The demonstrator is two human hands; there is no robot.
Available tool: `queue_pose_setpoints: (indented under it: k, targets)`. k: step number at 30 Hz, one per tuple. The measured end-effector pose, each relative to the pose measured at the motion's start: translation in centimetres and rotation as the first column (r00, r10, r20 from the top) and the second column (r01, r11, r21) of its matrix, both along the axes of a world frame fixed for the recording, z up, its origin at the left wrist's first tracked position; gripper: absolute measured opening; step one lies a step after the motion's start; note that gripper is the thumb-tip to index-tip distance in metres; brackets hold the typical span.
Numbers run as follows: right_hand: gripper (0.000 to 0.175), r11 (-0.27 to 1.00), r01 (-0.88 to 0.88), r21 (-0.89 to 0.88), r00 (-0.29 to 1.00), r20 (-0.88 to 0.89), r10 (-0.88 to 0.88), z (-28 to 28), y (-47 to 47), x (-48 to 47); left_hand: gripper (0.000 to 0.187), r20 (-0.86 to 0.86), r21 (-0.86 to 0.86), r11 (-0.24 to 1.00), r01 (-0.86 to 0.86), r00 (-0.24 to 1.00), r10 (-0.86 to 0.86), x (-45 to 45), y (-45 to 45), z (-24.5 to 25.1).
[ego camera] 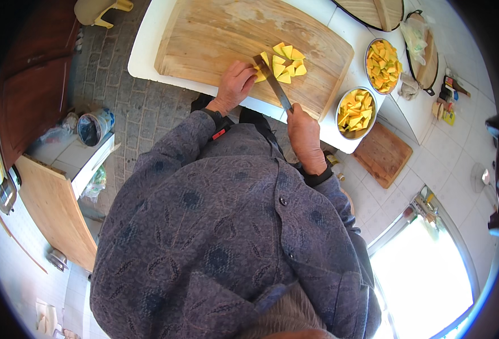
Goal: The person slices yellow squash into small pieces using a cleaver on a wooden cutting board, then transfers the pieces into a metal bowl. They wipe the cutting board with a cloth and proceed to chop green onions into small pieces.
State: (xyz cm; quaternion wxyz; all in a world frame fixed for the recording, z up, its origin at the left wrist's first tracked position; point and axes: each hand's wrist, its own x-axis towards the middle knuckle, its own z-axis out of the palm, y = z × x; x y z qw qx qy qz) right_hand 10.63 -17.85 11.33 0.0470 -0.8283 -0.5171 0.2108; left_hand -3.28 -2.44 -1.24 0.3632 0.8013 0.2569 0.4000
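Note:
My right hand (304, 133) grips the handle of a kitchen knife (278, 91), whose blade slants up and left over a wooden cutting board (207, 46). At the blade's far end, my left hand (234, 84) presses its fingertips on a piece of yellow-orange squash (259, 76), probably pumpkin. Just right of the blade, several cut squash pieces (289, 63) lie loosely on the board. Two round metal bowls of cut squash stand to the right: the nearer bowl (374, 120) and the farther bowl (366, 68).
The board lies on a white tabletop (143, 55). Round wooden lids (370, 12) and a plastic bag (417, 40) are beyond the bowls. A smaller wooden board (383, 154) leans or lies at the right. A lined bin (95, 127) stands left, and a pale yellow stool (95, 10) upper left.

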Motion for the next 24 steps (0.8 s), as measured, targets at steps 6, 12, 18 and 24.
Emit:
queue_pose_setpoints:
  k: [6, 12, 18, 24]
  targets:
    - [0.013, 0.999, 0.006, 0.052, 0.999, -0.048, -0.003, -2.9, 0.5, 0.0, 0.025, -0.011, -0.013, 1.0, 0.025, 1.0, -0.025, -0.2, -0.1, 0.2]
    - [0.013, 0.993, 0.027, 0.111, 0.997, -0.078, -0.019, -2.5, 0.4, 0.5, 0.026, -0.004, -0.011, 1.0, 0.014, 1.0, -0.014, -0.1, 0.1, 0.0]
    - [0.015, 0.996, -0.015, 0.093, 1.0, -0.025, 0.018, 0.1, 0.2, -0.2, 0.026, 0.005, -0.019, 1.0, 0.015, 1.0, -0.015, -0.2, -0.2, -0.2]
    - [0.017, 0.999, -0.046, 0.026, 0.999, -0.017, 0.046, -0.2, 0.2, 0.0, 0.025, 0.015, 0.0, 0.999, 0.032, 0.999, -0.032, -0.1, 0.0, -0.1]
